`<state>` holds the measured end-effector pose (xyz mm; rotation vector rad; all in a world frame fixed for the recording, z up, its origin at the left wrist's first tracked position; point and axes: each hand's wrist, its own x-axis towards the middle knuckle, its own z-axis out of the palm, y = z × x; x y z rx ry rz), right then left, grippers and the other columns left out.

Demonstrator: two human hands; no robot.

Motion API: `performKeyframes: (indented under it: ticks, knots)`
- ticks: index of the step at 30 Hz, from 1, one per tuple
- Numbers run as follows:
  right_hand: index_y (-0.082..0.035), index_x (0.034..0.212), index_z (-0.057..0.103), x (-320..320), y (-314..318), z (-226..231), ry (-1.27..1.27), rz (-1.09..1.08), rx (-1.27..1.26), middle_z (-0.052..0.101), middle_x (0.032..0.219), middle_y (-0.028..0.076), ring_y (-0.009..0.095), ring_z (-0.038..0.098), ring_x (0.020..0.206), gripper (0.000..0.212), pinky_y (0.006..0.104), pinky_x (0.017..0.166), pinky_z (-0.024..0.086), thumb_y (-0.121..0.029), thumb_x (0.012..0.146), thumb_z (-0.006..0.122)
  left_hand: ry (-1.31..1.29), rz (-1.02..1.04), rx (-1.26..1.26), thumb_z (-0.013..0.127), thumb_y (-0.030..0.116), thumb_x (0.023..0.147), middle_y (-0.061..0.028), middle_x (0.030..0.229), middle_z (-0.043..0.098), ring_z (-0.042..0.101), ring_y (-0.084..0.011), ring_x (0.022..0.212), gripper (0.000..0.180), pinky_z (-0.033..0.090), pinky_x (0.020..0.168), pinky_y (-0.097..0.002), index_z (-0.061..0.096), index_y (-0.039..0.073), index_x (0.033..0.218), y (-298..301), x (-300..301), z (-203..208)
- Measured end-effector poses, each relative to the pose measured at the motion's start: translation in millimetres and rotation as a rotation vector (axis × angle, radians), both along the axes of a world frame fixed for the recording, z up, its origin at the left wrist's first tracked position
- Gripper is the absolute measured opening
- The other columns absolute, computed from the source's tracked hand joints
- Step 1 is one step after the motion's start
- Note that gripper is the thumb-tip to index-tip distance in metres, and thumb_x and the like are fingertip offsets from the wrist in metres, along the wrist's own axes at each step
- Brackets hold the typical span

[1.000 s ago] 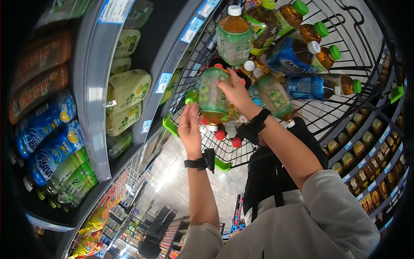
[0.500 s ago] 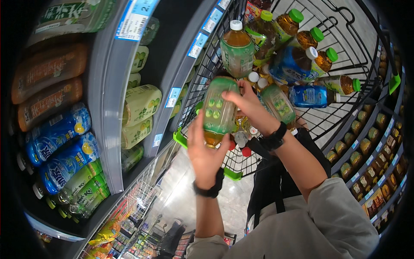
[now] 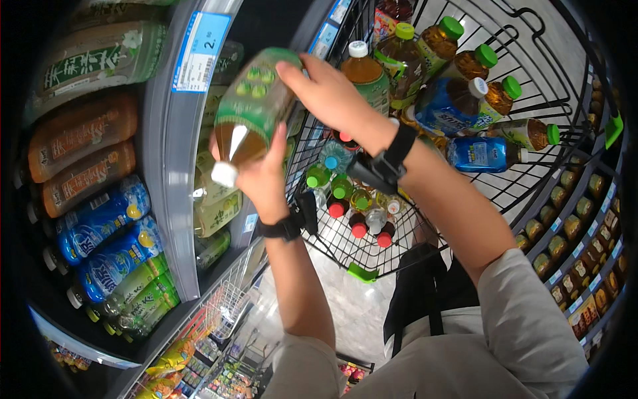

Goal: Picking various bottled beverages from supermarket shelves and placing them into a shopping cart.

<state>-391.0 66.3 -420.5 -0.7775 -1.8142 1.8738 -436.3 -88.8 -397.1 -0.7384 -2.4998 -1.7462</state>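
Both hands grip one tea bottle (image 3: 249, 113), held tilted with its white cap pointing down, in front of the shelf edge (image 3: 174, 166). Largest is the shelf unit, its rows packed with brown, blue and green bottles. Beside it stands the black wire cart (image 3: 531, 86), full of drinks. The right hand (image 3: 329, 93) clasps the bottle's base; the left hand (image 3: 262, 176) wraps its neck end.

Green-labelled bottle (image 3: 249, 113) now lifted from cart (image 3: 531, 100) toward shelf (image 3: 169, 166), tipped cap-down between left hand (image 3: 262, 176) and right hand (image 3: 329, 93).
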Motion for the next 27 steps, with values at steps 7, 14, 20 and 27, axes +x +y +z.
performKeyframes:
  ticks: [7,14,20,27]
  knots:
    - [0.0,0.121,0.064,-21,9,-4,0.197,0.114,0.212,0.064,0.121,0.023,0.039,0.057,0.118,0.045,0.0435,0.102,0.045,-0.032,0.09,0.055,-0.03,-0.017,-0.296,0.09,0.02,0.07,-0.018,0.13,0.058,0.059,-0.0226,0.112,0.079,0.045,0.099,-0.0341,0.05,-0.005,0.132,13,-53,16]
    - [-0.002,0.113,0.066,119,64,-2,0.028,0.156,-0.155,0.066,0.085,0.001,0.007,0.058,0.072,0.028,0.0242,0.063,0.047,-0.022,0.094,0.06,0.016,-0.118,-0.653,0.086,0.036,0.074,-0.0208,0.141,0.05,0.046,-0.0306,0.132,0.087,0.033,0.112,-0.0396,0.045,-0.006,0.139,41,-84,45]
    - [-0.002,0.112,0.064,245,39,-28,-0.408,0.282,-0.035,0.066,0.091,0.012,0.024,0.063,0.075,0.029,0.0365,0.069,0.052,-0.02,0.09,0.061,-0.033,-0.151,-0.569,0.081,0.04,0.08,-0.0215,0.14,0.051,0.048,-0.0305,0.13,0.085,0.033,0.111,-0.0375,0.042,-0.007,0.139,40,-78,37]
    - [-0.008,0.127,0.049,278,27,-55,-0.759,0.515,0.498,0.056,0.1,0.02,0.036,0.065,0.085,0.052,0.0456,0.069,0.055,-0.022,0.081,0.069,-0.388,-0.007,-0.345,0.061,0.017,0.097,-0.0208,0.15,0.041,0.05,-0.0291,0.13,0.067,0.04,0.107,-0.0369,0.027,0.0,0.152,28,46,20]
